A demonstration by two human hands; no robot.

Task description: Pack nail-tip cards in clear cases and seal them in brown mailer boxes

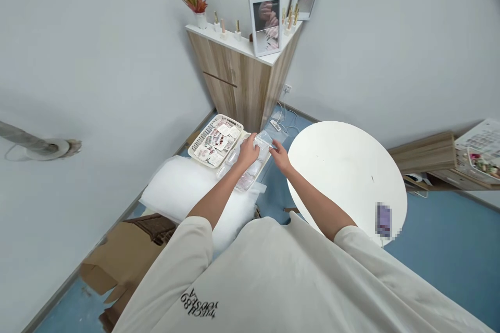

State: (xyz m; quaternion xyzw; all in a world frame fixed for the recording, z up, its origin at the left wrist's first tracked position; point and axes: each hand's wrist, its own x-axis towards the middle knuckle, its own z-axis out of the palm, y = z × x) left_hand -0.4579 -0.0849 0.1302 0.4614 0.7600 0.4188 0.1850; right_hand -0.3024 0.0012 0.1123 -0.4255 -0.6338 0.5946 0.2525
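Well to the left of a clear, crinkled plastic bag (264,141), a brown corrugated cardboard box (117,257) stands open on the smooth blue floor (74,304). Nearer the bag lies a soft, puffy white pillow (191,192). Just left of the bag sits a white rectangular plastic basket tray (214,140) with a perforated lattice rim, filled with flat printed cards (215,146). The person's left hand (248,152) is curled narrowly around the bag's left side, its fingers closed on the thin film. Directly below the bag lie glossy, flat transparent packets (245,181). The right hand (280,155) grips the bag's right corner in a narrow pinch. Right of the bag spreads a smooth, round white tabletop (344,177), and a pixelated rectangular object (385,221) lies near its far right edge.
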